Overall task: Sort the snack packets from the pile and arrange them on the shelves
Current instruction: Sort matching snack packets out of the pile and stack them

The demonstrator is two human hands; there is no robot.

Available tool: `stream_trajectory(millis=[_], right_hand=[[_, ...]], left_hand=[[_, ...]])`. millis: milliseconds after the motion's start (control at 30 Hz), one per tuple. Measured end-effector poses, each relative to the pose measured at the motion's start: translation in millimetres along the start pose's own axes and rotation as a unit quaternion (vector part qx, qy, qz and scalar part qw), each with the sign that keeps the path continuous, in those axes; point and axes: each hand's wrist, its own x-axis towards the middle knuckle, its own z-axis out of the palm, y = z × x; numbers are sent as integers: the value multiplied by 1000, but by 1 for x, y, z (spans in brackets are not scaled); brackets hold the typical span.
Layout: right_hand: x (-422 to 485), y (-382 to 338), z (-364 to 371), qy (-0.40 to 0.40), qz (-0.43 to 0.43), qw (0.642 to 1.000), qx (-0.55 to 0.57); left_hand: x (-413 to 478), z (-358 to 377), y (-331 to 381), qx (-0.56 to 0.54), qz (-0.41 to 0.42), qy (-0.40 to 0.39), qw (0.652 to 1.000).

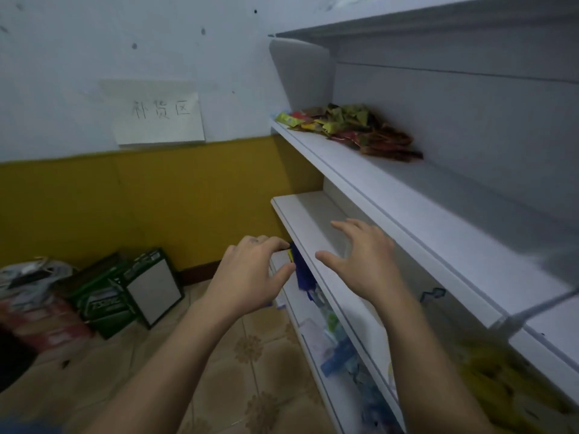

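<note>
A mixed pile of green, yellow and red snack packets [351, 128] lies at the left end of the upper white shelf [407, 195]. My right hand [360, 255] hovers over the bare middle shelf [310, 220], fingers spread and holding nothing. My left hand [253, 270] is just off that shelf's left front edge, its fingers curved with nothing visibly in them. Behind it, blue packets [302, 270] lie on the lower shelf. More blue and white packets [341, 349] lie further along that lower shelf. Yellow packets [501, 380] show at the lower right.
Green cartons [125, 292] and a red box [47, 321] stand on the tiled floor [250, 355] at the left, against a yellow and white wall. A paper sign [159, 120] with handwriting hangs on the wall. A top shelf [407, 17] runs overhead.
</note>
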Motion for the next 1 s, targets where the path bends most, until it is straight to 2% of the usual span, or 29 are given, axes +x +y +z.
stream_trajectory(millis=[200, 633, 833, 1000], right_hand=[[97, 24, 10, 16, 18, 1000, 7], [209, 69, 18, 35, 51, 997, -41], [262, 99, 21, 75, 130, 986, -76], [319, 113, 22, 65, 192, 972, -119]], left_hand=[[112, 8, -14, 31, 17, -2, 999], [267, 47, -13, -37, 109, -8, 993], [354, 76, -7, -67, 179, -26, 981], [440, 106, -20, -116, 231, -46, 965]])
